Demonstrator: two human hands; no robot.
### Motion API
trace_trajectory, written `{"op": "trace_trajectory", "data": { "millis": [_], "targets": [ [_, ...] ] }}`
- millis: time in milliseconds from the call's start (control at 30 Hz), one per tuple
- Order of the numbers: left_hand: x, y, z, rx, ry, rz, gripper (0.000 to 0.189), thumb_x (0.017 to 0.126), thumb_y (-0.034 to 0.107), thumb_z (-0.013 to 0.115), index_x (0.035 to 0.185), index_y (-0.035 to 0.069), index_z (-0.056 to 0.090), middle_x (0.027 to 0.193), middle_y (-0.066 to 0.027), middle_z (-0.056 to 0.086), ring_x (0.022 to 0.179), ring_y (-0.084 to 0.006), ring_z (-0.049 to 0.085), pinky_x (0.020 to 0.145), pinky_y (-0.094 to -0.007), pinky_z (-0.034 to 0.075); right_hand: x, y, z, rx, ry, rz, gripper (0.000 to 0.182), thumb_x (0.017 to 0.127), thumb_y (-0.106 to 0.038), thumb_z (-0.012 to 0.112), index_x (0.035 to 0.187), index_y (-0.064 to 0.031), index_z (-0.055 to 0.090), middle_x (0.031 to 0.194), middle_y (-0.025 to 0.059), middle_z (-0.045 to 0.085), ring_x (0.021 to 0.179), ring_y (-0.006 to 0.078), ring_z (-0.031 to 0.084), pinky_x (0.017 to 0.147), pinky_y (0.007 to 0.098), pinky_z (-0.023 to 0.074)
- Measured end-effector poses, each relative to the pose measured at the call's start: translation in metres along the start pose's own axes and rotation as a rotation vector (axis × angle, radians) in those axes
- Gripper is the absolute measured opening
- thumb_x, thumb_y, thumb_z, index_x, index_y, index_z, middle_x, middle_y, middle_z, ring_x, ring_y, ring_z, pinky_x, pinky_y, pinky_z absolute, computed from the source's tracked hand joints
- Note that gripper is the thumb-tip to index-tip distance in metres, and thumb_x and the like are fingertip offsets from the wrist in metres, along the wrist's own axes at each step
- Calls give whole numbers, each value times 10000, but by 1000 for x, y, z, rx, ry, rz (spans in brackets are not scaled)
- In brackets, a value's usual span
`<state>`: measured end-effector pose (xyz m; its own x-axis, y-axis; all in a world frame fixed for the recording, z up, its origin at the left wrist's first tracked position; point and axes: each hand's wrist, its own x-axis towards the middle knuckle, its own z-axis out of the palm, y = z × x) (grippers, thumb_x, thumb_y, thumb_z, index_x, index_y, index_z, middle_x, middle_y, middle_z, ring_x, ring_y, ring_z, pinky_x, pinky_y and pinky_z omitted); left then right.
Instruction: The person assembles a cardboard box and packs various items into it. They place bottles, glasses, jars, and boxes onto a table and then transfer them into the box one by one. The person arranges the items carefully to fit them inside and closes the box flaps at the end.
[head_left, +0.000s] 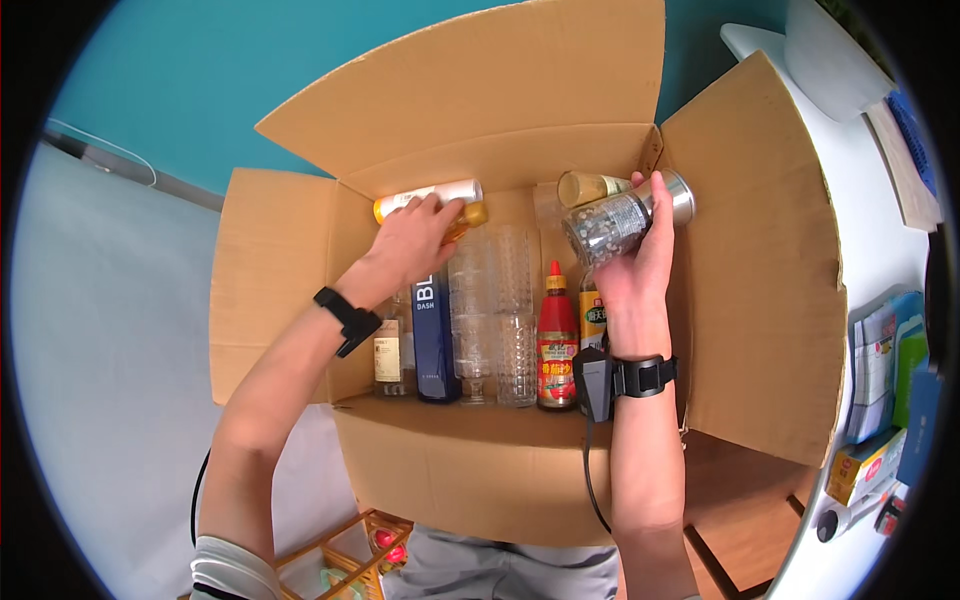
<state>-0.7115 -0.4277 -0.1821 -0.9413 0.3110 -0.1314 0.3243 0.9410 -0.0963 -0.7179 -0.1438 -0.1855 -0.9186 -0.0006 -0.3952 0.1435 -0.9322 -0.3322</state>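
My left hand (412, 236) is over the left back part of an open cardboard box (480, 431), its fingers around a small bottle of amber liquid with a gold cap (475, 214). Just behind those fingers lies a white cylindrical container (461, 190) with an orange end. My right hand (649, 255) grips a glass grinder jar (609, 229) with a silver metal top, tilted above the box's right side. A jar of tan powder (581, 189) shows beyond it; whether my right fingers also touch it, I cannot tell.
Inside lie a labelled glass bottle (388, 352), a dark blue bottle (435, 345), several clear glasses (516, 352), a red ketchup bottle (557, 352) and a sauce bottle (592, 307). The flaps spread outward. At right, a white table (814, 517) holds small boxes. Below left stands a wooden rack (352, 555).
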Motion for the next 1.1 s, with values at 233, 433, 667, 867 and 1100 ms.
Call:
{"op": "trace_trajectory", "data": {
  "millis": [233, 433, 667, 867, 1100],
  "targets": [
    [71, 53, 12, 361, -17, 32, 412, 855, 148, 681, 1254, 106, 588, 1152, -137, 630, 1102, -305, 622, 895, -413, 524, -3, 1, 7, 17, 42, 3, 386, 912, -409, 747, 1171, -149, 628, 1105, 6, 647, 1046, 229, 643, 905, 469, 526],
    [101, 53, 34, 290, -65, 5, 356, 835, 137, 694, 1160, 22, 605, 1127, -139, 658, 1115, -320, 622, 928, -419, 527, -1, 1, 6, 21, 33, 24, 412, 898, -424, 759, 1173, -144, 632, 1116, 13, 641, 1050, 233, 640, 920, 482, 526],
    [131, 40, 53, -155, -109, 25, 465, 781, 239, 782, 1131, -13, 611, 1096, -225, 673, 1073, -400, 644, 930, -459, 537, -2, 2, 9, 26, 45, 33, 316, 903, -388, 765, 1093, -176, 630, 1044, 8, 631, 996, 211, 640, 859, 431, 539],
    [140, 29, 65, -217, -180, 72, 505, 755, 255, 851, 1155, 34, 636, 1116, -181, 702, 1082, -378, 670, 922, -451, 560, -6, 1, 10, 23, 10, 40, 394, 907, -397, 758, 1169, -143, 611, 1101, -9, 635, 1053, 218, 638, 922, 456, 526],
    [135, 23, 74, -259, -61, 89, 401, 775, 184, 822, 1132, 72, 679, 1074, -176, 720, 1042, -383, 680, 890, -453, 570, -4, 1, 8, 1, -26, 38, 387, 916, -377, 753, 1180, -145, 592, 1107, -7, 637, 1054, 221, 641, 923, 470, 531]
  ]
}}
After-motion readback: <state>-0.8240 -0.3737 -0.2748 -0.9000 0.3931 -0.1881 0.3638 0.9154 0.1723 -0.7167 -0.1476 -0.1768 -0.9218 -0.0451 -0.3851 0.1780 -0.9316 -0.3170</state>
